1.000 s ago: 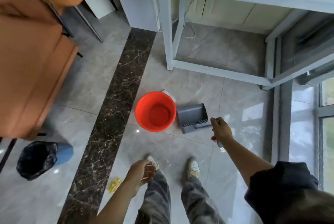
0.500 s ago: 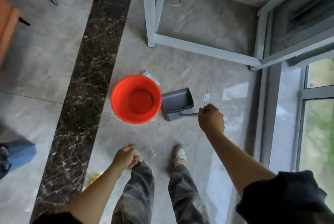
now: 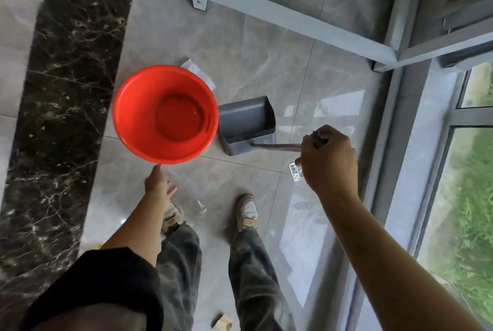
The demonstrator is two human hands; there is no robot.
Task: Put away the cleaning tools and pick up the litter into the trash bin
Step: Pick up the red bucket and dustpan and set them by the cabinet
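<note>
One grey dustpan (image 3: 246,123) stands on the pale tiled floor (image 3: 253,45), its comb edge toward the person and its long handle (image 3: 276,146) running rightward into the right hand (image 3: 329,159). That hand's fingers are curled tight around the handle's top end. Touching the pan's left side, or very nearly, sits one orange basin (image 3: 165,114), upright; whether it holds water cannot be told. No writing or brand mark can be read on either.

The left hand (image 3: 158,183) reaches out just below the basin's near rim, fingers loosely spread and holding nothing, one fingertip (image 3: 159,167) close to the rim; contact cannot be made out.

Litter lies scattered on the floor, five pieces countable. One white paper sheet (image 3: 198,71) pokes out from behind the basin's far edge. One small blister pack (image 3: 295,172) lies just under the right hand; its print is too small to read. One clear crumpled wrapper (image 3: 200,209) rests between the two shoes (image 3: 246,213). One yellow scrap (image 3: 99,245) peeks out beside the left forearm, and one tan piece (image 3: 222,324) lies at the bottom edge between the trouser legs.

Farther off, a dark marble strip (image 3: 66,90) runs along the left, a pale metal frame (image 3: 266,10) crosses the top, and a window (image 3: 464,170) with grass beyond fills the right.
</note>
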